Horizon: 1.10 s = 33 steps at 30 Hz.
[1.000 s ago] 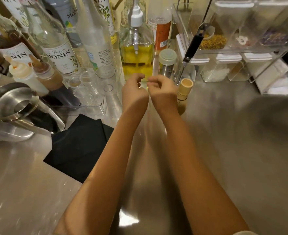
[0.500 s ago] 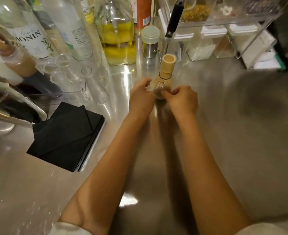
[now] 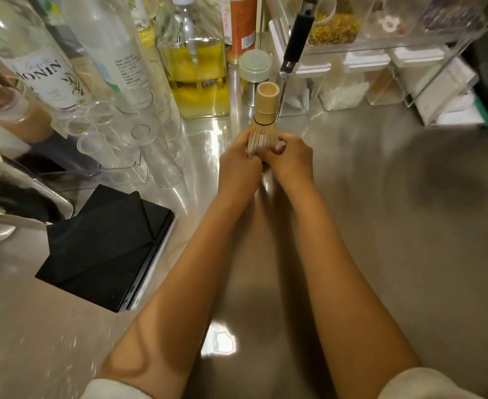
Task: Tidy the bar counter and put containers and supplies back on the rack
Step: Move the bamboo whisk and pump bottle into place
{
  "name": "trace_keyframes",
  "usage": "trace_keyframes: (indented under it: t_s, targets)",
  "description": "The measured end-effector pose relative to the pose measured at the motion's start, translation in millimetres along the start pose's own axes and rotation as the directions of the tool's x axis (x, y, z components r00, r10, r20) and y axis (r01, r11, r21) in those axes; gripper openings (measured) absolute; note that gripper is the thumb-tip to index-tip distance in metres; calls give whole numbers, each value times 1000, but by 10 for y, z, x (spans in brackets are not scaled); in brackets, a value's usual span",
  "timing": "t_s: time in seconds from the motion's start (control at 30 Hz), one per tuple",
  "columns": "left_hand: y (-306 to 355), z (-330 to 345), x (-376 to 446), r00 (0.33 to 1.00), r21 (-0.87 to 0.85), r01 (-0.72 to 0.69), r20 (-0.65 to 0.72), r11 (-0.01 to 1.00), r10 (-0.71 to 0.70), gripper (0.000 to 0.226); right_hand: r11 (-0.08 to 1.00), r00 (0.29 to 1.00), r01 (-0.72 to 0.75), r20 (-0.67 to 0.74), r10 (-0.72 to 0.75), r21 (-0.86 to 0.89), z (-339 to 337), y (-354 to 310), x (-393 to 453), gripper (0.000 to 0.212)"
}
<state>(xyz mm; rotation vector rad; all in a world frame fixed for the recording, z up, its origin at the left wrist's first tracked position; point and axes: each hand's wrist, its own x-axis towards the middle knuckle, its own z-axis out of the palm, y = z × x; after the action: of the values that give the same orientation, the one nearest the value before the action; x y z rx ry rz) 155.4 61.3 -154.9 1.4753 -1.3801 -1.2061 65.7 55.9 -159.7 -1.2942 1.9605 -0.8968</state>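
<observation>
A bamboo whisk [image 3: 264,116] stands upright over the steel counter [image 3: 381,226], handle up and tines down. My left hand [image 3: 238,165] and my right hand [image 3: 290,161] both grip its flared tines from either side, fingers curled around the base. The lower tips of the tines are hidden by my fingers. A clear acrylic rack [image 3: 427,44] with lidded containers stands at the back right, beyond the whisk.
Syrup bottles [image 3: 44,67] and a pump bottle of yellow liquid [image 3: 198,70] line the back. Clear glasses [image 3: 139,133] sit left of my hands, a small green-lidded tin [image 3: 255,73] just behind the whisk. A black folded napkin stack [image 3: 104,246] lies at left.
Both hands moved from in front of the pump bottle to the whisk and closed around its tines. The camera tilted downward and closer.
</observation>
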Motion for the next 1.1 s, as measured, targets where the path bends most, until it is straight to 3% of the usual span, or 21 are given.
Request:
trace_keyframes:
  t_s: [0.37,0.53,0.83,1.1]
  targets:
    - [108,-92,359,996,-20,69,58,997,-68,73,1000,999,3,44,-3,4,224,-99,572,44]
    - [121,-78,559,994,22,78,73,997,-80,66,998,999,32,4,-32,-52,274,-115,781,33]
    - [43,-15,763,990,-11,66,122,998,-64,71,996,999,-11,-47,7,-90,350,-145,931,35]
    - [-11,20,890,989,-19,75,131,997,-72,78,997,996,-60,60,64,-57,422,-239,1094,42]
